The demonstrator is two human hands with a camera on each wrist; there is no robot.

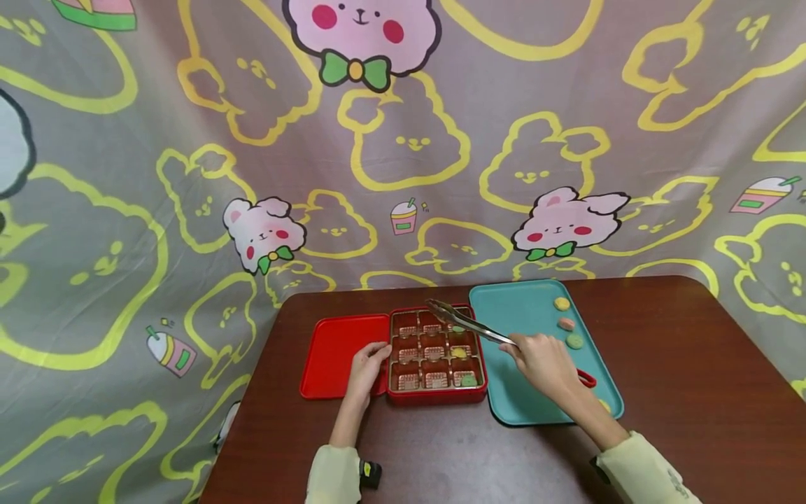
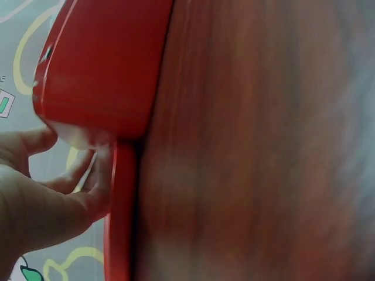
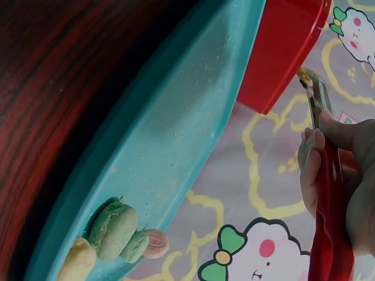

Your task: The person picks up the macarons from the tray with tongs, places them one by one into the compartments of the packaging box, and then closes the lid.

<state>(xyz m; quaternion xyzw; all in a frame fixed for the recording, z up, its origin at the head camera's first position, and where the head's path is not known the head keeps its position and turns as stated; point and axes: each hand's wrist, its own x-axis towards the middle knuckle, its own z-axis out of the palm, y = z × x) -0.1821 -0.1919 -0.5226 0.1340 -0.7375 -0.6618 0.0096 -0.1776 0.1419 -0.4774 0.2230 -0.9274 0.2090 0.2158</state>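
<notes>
My right hand [image 1: 546, 365] grips a pair of metal tongs [image 1: 481, 330] with a red handle [image 3: 331, 216]. The tongs' tips lie over the back of a red box [image 1: 434, 397]; whether they hold anything cannot be told. A clear divided insert sits in the box. Down its right column are a green macaron [image 1: 457, 328], a yellow macaron [image 1: 459, 353] and another green macaron [image 1: 469, 380]. My left hand [image 1: 366, 371] holds the box's left rim, thumb and fingers bent at the corner in the left wrist view.
The box's red lid [image 1: 340, 353] lies flat to its left. On the right stands a teal tray [image 1: 516, 308] with a yellow macaron [image 1: 562, 304], a pink macaron [image 1: 566, 324] and a green macaron [image 1: 574, 341]; another yellow one is partly hidden by my right arm. A patterned curtain [image 1: 352, 238] hangs behind the table.
</notes>
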